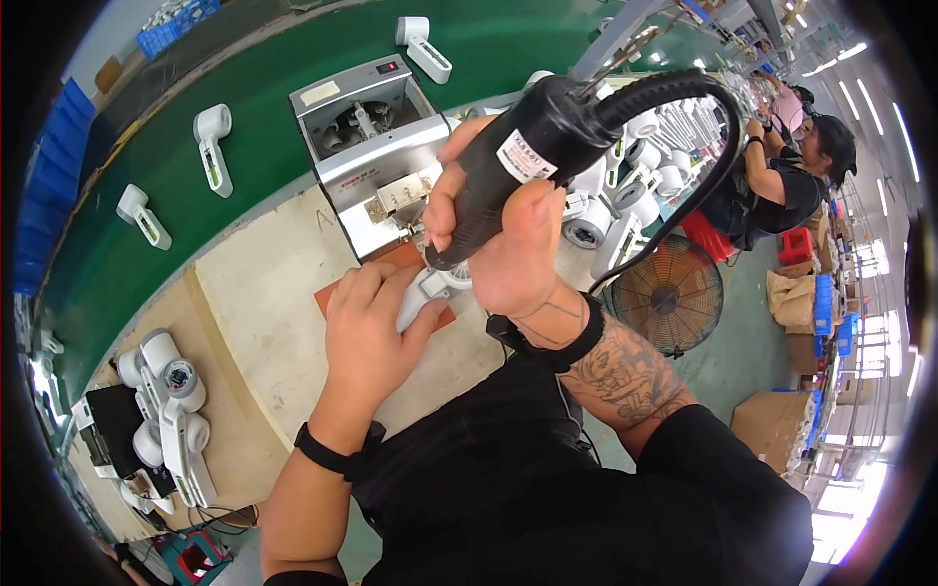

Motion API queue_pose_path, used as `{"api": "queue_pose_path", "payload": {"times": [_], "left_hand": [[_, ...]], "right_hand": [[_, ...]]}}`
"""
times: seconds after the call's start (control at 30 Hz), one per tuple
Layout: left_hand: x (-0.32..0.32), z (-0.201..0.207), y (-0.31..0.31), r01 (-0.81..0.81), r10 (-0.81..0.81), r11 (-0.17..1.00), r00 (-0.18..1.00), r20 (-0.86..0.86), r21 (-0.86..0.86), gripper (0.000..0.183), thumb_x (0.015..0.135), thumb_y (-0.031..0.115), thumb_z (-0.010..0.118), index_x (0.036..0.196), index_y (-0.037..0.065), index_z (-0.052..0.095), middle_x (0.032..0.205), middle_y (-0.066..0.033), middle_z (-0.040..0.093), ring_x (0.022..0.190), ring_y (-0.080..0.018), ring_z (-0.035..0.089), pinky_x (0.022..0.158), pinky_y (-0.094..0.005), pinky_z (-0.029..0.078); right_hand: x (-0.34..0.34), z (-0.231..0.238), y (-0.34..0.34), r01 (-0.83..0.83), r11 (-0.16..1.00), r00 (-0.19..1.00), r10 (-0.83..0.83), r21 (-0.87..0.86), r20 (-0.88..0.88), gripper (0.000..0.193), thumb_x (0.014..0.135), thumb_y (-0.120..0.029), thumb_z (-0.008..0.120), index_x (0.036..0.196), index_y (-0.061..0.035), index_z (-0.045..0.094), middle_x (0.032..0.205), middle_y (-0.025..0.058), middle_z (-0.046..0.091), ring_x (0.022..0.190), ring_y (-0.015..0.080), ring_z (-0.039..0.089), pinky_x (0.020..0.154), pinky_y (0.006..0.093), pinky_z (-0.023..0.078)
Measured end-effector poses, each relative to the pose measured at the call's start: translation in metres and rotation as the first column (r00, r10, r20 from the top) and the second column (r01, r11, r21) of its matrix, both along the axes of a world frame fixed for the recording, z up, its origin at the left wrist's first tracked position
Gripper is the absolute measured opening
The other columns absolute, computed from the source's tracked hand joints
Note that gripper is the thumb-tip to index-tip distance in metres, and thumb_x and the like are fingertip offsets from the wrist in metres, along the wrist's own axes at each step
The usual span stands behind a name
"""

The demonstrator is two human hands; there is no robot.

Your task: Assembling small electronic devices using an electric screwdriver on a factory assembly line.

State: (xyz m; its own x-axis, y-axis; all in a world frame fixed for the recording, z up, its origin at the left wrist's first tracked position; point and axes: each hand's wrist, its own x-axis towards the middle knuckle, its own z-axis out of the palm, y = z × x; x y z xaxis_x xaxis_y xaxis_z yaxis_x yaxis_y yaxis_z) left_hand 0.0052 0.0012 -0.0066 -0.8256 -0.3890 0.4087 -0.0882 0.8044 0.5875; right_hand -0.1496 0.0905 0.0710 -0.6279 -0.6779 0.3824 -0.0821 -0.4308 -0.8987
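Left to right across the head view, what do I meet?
Blue crate → pile of white handheld devices → left hand → right hand → caged floor fan → big cardboard box.

Factory, green conveyor belt (259, 146), matching white units (213, 125)

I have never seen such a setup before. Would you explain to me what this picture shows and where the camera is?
There is no robot here: these are a person's bare hands. The camera is worn on the person's head and looks down; its fisheye lens bends straight edges. The right hand grips a black, corded tool, apparently an electric screwdriver. The left hand holds a white plastic housing over a reddish-brown mat on the pale worktop. Behind stands a silver metal machine, perhaps a screw feeder. Beyond it, more white housings lie on a green conveyor belt.
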Motion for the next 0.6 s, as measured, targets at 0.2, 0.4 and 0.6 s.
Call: {"api": "queue_pose_path", "payload": {"times": [0.2,0.4,0.6], "left_hand": [[0.001,0.000,-0.002,0.001,-0.001,1.000,1.000,-0.009,-0.007,0.040,0.082,0.024,0.089,0.116,0.005,0.079,0.104,-0.0069,0.068,0.097,-0.0292,0.065,0.087,-0.0430,0.052],[-0.002,-0.001,-0.003,0.005,-0.005,1.000,1.000,-0.015,-0.011,0.040,0.082,0.024,0.089,0.116,0.006,0.079,0.103,-0.0064,0.067,0.096,-0.0292,0.065,0.086,-0.0432,0.052],[-0.001,0.000,-0.004,0.006,-0.006,1.000,1.000,0.001,-0.004,0.040,0.082,0.024,0.090,0.116,0.006,0.079,0.102,-0.0059,0.066,0.095,-0.0287,0.065,0.085,-0.0431,0.052]], "right_hand": [[0.008,-0.008,-0.005,0.023,1.000,0.999,-0.023,-0.007,0.039,0.098,0.091,-0.089,0.062,0.126,0.0013,0.049,0.075,0.0087,0.061,0.065,0.0173,0.060,0.063,0.0324,0.051],[0.007,-0.027,-0.003,-0.084,0.983,0.985,0.107,-0.162,0.138,0.078,0.089,-0.065,0.085,0.121,0.0010,0.058,0.086,0.0029,0.063,0.071,0.0090,0.059,0.060,0.0269,0.048],[0.013,-0.018,0.001,-0.050,0.998,0.999,0.050,0.046,-0.003,0.103,0.079,-0.098,0.063,0.118,-0.0038,0.045,0.073,0.0055,0.058,0.064,0.0143,0.057,0.062,0.0314,0.050]]}}
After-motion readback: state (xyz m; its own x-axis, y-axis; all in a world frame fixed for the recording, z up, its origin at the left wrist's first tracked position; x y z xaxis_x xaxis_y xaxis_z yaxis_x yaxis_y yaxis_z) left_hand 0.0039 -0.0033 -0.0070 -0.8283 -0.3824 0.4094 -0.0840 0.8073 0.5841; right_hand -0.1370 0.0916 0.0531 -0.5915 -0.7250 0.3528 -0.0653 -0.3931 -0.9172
